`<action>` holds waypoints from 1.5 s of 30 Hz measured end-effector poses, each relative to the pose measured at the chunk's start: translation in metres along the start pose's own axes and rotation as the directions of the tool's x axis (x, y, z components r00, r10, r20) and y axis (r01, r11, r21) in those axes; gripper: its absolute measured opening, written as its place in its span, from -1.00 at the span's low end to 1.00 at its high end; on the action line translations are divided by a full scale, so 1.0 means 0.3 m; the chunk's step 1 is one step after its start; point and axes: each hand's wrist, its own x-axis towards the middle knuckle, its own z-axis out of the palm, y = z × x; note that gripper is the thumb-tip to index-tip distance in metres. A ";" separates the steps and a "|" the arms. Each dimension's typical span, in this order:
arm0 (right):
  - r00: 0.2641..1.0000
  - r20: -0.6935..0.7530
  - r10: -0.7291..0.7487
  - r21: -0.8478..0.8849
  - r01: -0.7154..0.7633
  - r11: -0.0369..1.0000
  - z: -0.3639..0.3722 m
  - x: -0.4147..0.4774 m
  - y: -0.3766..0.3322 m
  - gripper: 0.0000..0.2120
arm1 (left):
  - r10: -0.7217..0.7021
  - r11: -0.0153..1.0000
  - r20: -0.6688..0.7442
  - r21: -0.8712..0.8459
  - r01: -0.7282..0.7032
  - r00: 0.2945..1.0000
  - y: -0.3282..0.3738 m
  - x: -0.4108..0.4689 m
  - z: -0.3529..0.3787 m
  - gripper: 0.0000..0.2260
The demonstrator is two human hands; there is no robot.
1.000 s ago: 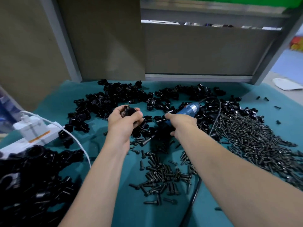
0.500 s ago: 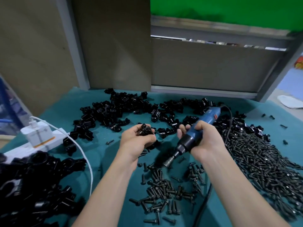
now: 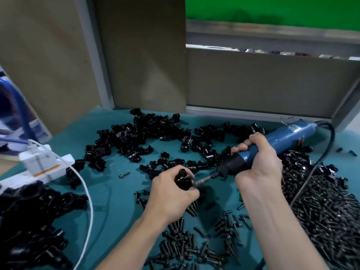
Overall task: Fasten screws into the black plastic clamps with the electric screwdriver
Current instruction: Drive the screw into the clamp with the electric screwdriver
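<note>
The work is in mid-cycle and, judged from the heaps, far from finished. The left hand (image 3: 171, 193) holds a single black plastic clamp (image 3: 183, 179) just above the teal-covered bench (image 3: 109, 191), its fingers (image 3: 192, 189) curled round the part so that most of it is hidden. The right hand (image 3: 259, 164) grips the blue-barrelled electric screwdriver (image 3: 282, 139), its fingers (image 3: 253, 140) wrapped tight round the barrel above the black collar. The tool's slim metal bit (image 3: 202, 180) slants down and left to meet the side of the held clamp. Whether a screw sits between bit and clamp, or how deep it is seated, cannot be told, as the hand covers the spot. This looks like the driving step for one clamp. Much is left: a wide scatter of loose black clamps (image 3: 148, 133) lies across the back of the bench, a large heap of dark metal screws (image 3: 321, 211) lies to the right, and a smaller cluster of screws (image 3: 187, 246) lies near the wrists. A second heap of black clamps (image 3: 29, 221) is piled at the near left, beside the white power strip (image 3: 39, 162) and a white cable (image 3: 88, 193). These may be the finished ones, but no screw heads can be made out in them.
</note>
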 end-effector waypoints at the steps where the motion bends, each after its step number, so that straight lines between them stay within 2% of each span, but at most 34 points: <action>1: 1.000 -0.007 0.001 0.015 -0.001 1.000 -0.001 0.009 0.000 -0.81 | 0.003 1.000 0.011 0.024 -0.003 1.000 -0.001 0.001 -0.001 -0.77; 7: 0.997 -0.077 0.017 0.049 -0.013 0.999 -0.034 0.028 0.008 -0.79 | 0.012 0.978 0.028 0.208 -0.017 1.000 -0.006 0.010 0.016 -0.67; 10: 0.997 -0.081 0.014 0.046 -0.011 0.999 -0.045 0.031 0.018 -0.77 | 0.025 0.970 0.018 0.243 -0.029 1.000 -0.014 0.015 0.031 -0.72; 19: 0.996 -0.070 -0.058 0.033 0.060 0.998 -0.055 0.032 0.039 -0.75 | 0.019 0.976 0.013 0.219 -0.021 1.000 -0.019 0.012 0.040 -0.76; 29: 0.992 -0.024 -0.126 -0.019 0.126 0.992 -0.052 0.024 0.051 -0.77 | -0.005 0.966 -0.067 0.259 0.022 0.998 -0.026 0.007 0.052 -0.71; 34: 0.987 -0.039 -0.154 -0.045 0.153 0.987 -0.050 0.018 0.055 -0.77 | 0.011 0.972 -0.044 0.235 0.000 0.999 -0.022 0.001 0.047 -0.69; 45: 0.990 0.032 -0.139 -0.013 0.139 0.990 -0.029 -0.006 0.077 -0.77 | 0.005 0.972 -0.110 0.236 0.021 0.994 -0.040 0.012 0.047 -0.76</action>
